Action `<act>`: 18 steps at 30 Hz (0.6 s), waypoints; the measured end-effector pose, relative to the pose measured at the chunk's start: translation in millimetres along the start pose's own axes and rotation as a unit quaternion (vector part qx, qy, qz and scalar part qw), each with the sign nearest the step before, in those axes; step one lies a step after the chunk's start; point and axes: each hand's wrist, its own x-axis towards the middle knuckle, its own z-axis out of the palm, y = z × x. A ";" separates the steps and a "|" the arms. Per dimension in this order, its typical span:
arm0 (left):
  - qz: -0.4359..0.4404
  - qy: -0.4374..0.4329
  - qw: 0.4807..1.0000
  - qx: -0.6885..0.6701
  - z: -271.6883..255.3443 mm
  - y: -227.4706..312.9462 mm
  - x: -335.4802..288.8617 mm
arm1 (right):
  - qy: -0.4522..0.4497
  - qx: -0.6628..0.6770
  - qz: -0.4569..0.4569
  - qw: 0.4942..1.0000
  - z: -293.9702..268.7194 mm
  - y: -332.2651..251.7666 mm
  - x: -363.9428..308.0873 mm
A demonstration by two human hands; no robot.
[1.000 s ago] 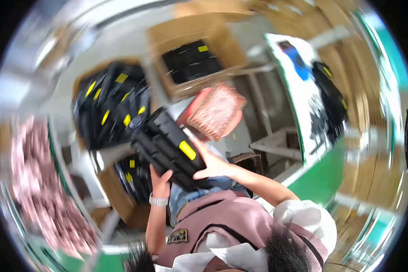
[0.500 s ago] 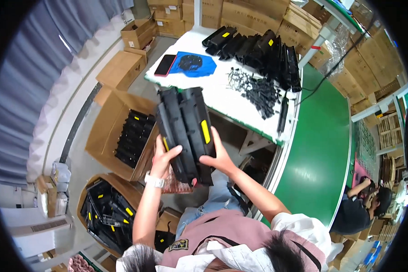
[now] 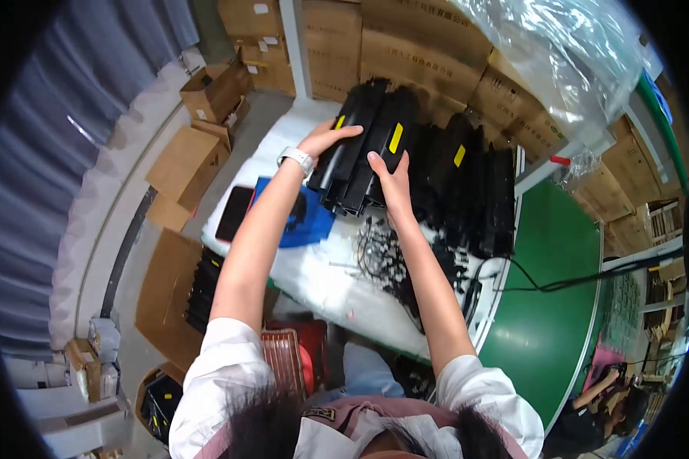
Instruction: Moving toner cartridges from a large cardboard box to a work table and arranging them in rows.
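Observation:
My left hand and my right hand grip a pair of long black toner cartridges from either side, thumbs on top. Yellow labels mark both cartridges. They are over the far part of the white table, beside a row of similar black cartridges; whether they touch the surface is hidden. Small black parts lie heaped on the table, partly behind my right forearm. By my left forearm are a blue sheet and a dark phone with a red edge.
Left of the table stands an open carton with black cartridges inside; another carton holds more. Stacked cardboard boxes line the back. A green table adjoins on the right, crossed by a black cable. Another person sits beyond.
Both hands have carried the cartridge pair from in front of the table's near edge forward to its far side, beside the row. My view has shifted closer to the table.

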 end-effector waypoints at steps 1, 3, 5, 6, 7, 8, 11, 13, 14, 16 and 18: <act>-0.024 -0.019 0.999 -0.007 11.0 3.5 20.8 | 0.035 -0.055 -0.003 0.998 -9.2 13.5 23.8; -0.038 -0.019 0.999 0.008 14.4 -1.7 55.3 | 0.077 -0.151 0.017 0.985 -11.6 21.0 48.8; 0.021 0.063 0.991 0.117 5.8 -32.9 83.4 | 0.079 -0.283 0.082 0.953 -3.8 21.9 58.9; 0.032 0.128 0.939 0.317 -0.4 -44.1 92.6 | 0.069 -0.339 0.120 0.930 0.2 14.7 57.7; 0.035 0.128 0.939 0.317 7.1 -47.3 98.5 | 0.074 -0.342 0.127 0.928 -3.6 14.6 59.0; 0.037 0.130 0.939 0.317 16.6 -51.4 103.7 | 0.084 -0.386 0.128 0.910 -8.2 16.0 59.7; 0.067 0.152 0.928 0.334 26.8 -62.7 115.8 | 0.090 -0.453 0.121 0.879 -11.3 20.7 60.1; 0.077 0.154 0.913 0.370 22.9 -65.2 124.2 | 0.106 -0.482 0.102 0.864 -6.8 20.6 56.0; 0.091 0.157 0.897 0.404 23.6 -67.3 127.1 | 0.106 -0.483 0.106 0.863 -5.1 24.0 54.9; 0.082 0.162 0.887 0.424 25.2 -74.4 130.5 | 0.188 -0.540 -0.095 0.815 0.0 27.9 51.0; 0.118 0.216 0.862 0.443 24.1 -77.9 136.8 | 0.206 -0.524 -0.172 0.808 9.5 24.3 57.0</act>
